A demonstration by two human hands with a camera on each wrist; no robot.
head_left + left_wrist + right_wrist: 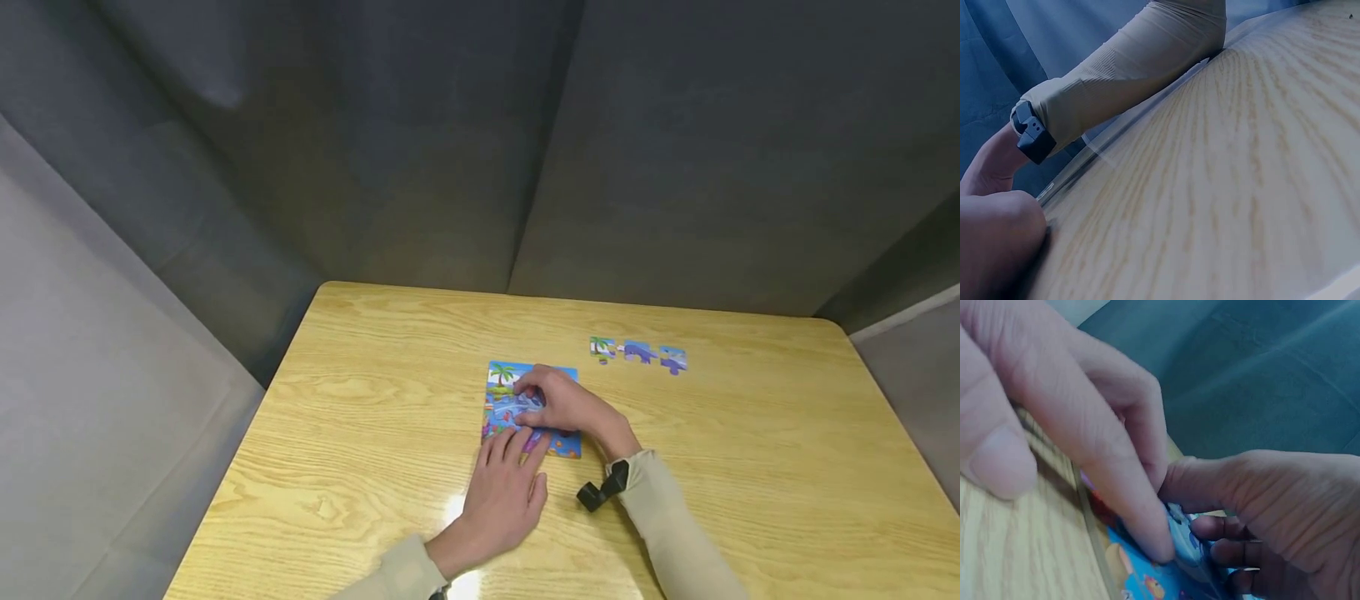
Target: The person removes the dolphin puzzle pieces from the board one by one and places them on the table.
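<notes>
A colourful jigsaw puzzle [567, 444] with a sea scene and a palm tree lies flat on the table, partly covered by both hands. Over its middle, my right hand [572, 402] bends its thumb and fingers round a blue puzzle piece [1186, 542], which looks tilted in the right wrist view. My left hand [504, 497] lies palm down with fairly straight fingers, their tips touching the puzzle's near edge. In the right wrist view, a left fingertip presses close beside the piece. The left wrist view shows mostly tabletop and the right sleeve.
Beyond the puzzle to the right lie three loose pieces: a palm-tree piece [602, 347], a purple one [639, 352] and a blue-purple one [673, 359]. The wooden table [360, 433] backs onto a dark grey curtain [420, 167]. A black wrist camera [602, 487] sits on the right wrist.
</notes>
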